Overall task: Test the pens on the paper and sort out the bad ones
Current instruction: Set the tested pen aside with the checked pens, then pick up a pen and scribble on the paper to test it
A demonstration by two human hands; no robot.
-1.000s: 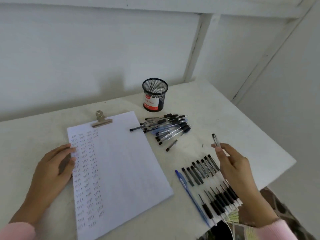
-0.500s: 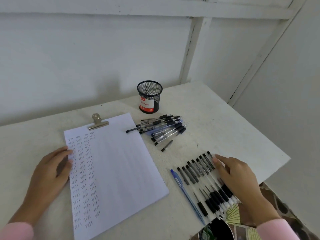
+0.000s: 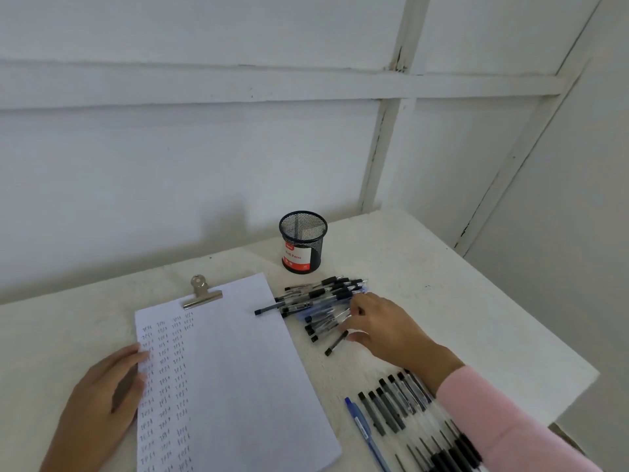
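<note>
Two contacts: left hand (image 3: 102, 400) flat on paper (image 3: 238, 369); right hand (image 3: 384, 325) on pen pile (image 3: 316, 296), grip unclear.

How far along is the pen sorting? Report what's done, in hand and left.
Done, it seems: test scribbles cover the left of the paper, and a row of pens lies lined up at the near right, a blue pen beside it. In hand: the right hand reaches into the loose pile of pens; the left hand rests on the paper. Left: that pile, probably untested.
</note>
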